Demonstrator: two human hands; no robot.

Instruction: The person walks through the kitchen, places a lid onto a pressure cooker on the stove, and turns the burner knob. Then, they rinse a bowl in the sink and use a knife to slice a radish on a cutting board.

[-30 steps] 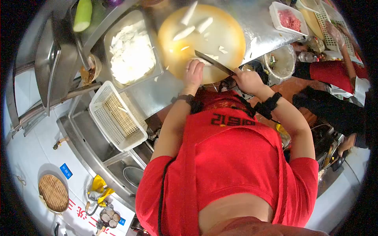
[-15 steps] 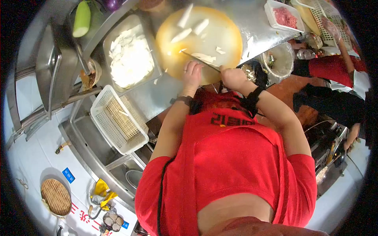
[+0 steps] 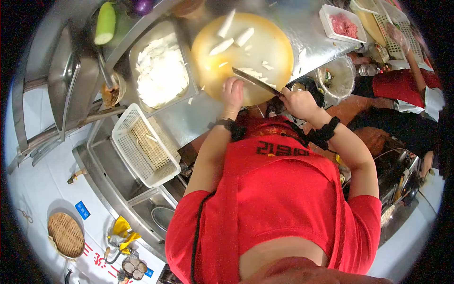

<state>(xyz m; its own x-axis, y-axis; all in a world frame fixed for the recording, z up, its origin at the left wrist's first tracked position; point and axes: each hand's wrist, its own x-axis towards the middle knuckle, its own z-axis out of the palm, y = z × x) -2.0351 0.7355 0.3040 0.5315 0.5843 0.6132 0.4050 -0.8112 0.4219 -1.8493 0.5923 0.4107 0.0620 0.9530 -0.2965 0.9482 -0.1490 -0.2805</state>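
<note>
My right hand (image 3: 301,103) grips the handle of a kitchen knife (image 3: 257,82), its blade slanting up and left over a round, yellow-rimmed cutting board (image 3: 279,40). Thin white vegetable strips (image 3: 251,72) lie along the far side of the blade. Near the board's front edge is my left hand (image 3: 232,92), a little left of the blade, fingers curled together; whatever is under them is hidden. Farther back on the board rest a few larger white vegetable pieces (image 3: 244,37). Left of the board, a metal tray (image 3: 192,88) holds a heap of cut white pieces (image 3: 161,71).
A white plastic basket (image 3: 124,137) stands over the sink at left. At back right are a box of minced meat (image 3: 344,26) and a lined bin (image 3: 336,78). A co-worker's red sleeve (image 3: 397,85) and gloved hand show at far right. A green gourd (image 3: 105,23) lies back left.
The knife has moved to the right, away from my left hand, and more of its blade shows. My right hand has shifted right and slightly down. The camera view has shifted a little.
</note>
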